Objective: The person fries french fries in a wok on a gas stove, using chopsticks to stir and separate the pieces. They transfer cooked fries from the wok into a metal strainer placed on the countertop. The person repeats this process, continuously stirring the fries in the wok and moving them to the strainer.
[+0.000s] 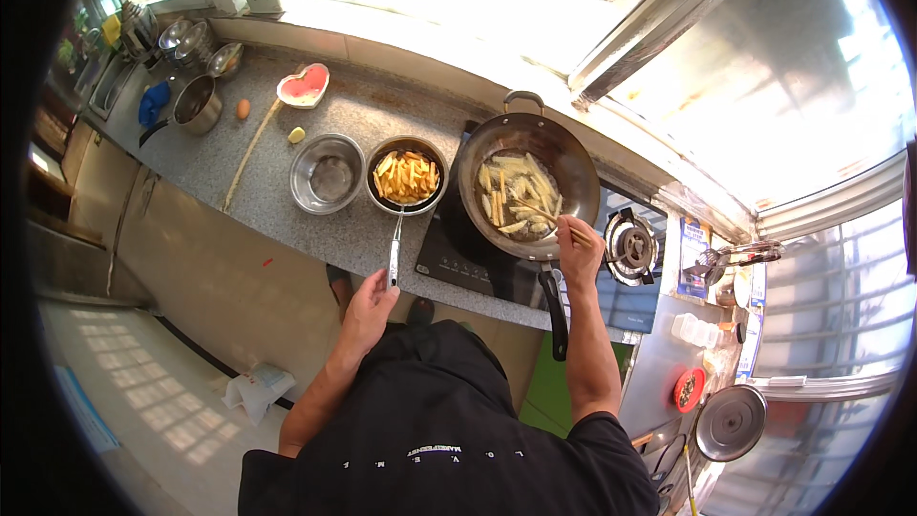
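Observation:
My right hand [579, 251] grips wooden chopsticks [541, 212], their tips among pale potato strips [526, 179] frying in bubbling oil. These lie in a dark wok [580, 158] with a black long handle [555, 315], standing over the black induction cooktop [451, 254]. At the counter's front edge, my left hand [369, 307] holds the end of a long metal handle [394, 258]. That handle belongs to what looks like a strainer set in a round metal bowl [371, 195]. Golden fries [406, 178] fill it. An empty-looking steel bowl [327, 174] stands to its left.
Leftward on the granite counter [265, 215] are a heart-shaped dish [304, 86], a brown egg [243, 109], a small yellowish piece [296, 135], a saucepan [197, 106] and a blue cloth [153, 104]. A gas burner [632, 246] lies right of the wok. A lid [731, 423] sits far right.

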A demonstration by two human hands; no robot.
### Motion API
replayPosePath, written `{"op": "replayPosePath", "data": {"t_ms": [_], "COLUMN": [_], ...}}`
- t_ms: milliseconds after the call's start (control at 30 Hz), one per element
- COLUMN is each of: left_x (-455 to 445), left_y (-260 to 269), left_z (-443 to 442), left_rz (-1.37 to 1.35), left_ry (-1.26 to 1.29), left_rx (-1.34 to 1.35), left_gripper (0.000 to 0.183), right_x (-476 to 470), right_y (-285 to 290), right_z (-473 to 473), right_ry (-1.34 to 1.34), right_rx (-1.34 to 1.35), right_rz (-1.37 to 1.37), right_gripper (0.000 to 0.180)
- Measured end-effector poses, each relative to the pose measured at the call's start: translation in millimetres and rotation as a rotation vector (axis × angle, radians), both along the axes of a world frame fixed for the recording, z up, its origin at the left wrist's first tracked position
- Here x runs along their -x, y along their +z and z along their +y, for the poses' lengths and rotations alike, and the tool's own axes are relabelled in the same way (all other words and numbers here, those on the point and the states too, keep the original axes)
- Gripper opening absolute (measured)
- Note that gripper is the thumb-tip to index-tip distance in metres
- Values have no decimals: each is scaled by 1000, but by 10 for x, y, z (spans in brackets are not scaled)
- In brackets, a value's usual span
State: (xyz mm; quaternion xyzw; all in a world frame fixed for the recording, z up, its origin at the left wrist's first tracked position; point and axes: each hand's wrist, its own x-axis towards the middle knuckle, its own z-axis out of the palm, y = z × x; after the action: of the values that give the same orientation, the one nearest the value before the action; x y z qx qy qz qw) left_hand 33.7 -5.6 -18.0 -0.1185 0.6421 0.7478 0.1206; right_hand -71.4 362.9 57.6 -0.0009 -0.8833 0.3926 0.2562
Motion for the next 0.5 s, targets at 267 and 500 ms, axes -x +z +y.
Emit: {"op": "replayPosePath", "data": {"t_ms": [267, 500], "left_x": [-15, -14], "left_y": [11, 54], "left_z": [7, 12], "left_rz": [12, 0], "left_ry": [-4, -9], "left_rx": [6, 33], "left_gripper": [57, 56], "right_x": [1, -38], "right_y": [-43, -127], "right_z": [53, 107], "right_ry": [-113, -130], "right_rx": [285, 306], "right_rz": [-63, -64], "right_gripper": [23, 22]}}
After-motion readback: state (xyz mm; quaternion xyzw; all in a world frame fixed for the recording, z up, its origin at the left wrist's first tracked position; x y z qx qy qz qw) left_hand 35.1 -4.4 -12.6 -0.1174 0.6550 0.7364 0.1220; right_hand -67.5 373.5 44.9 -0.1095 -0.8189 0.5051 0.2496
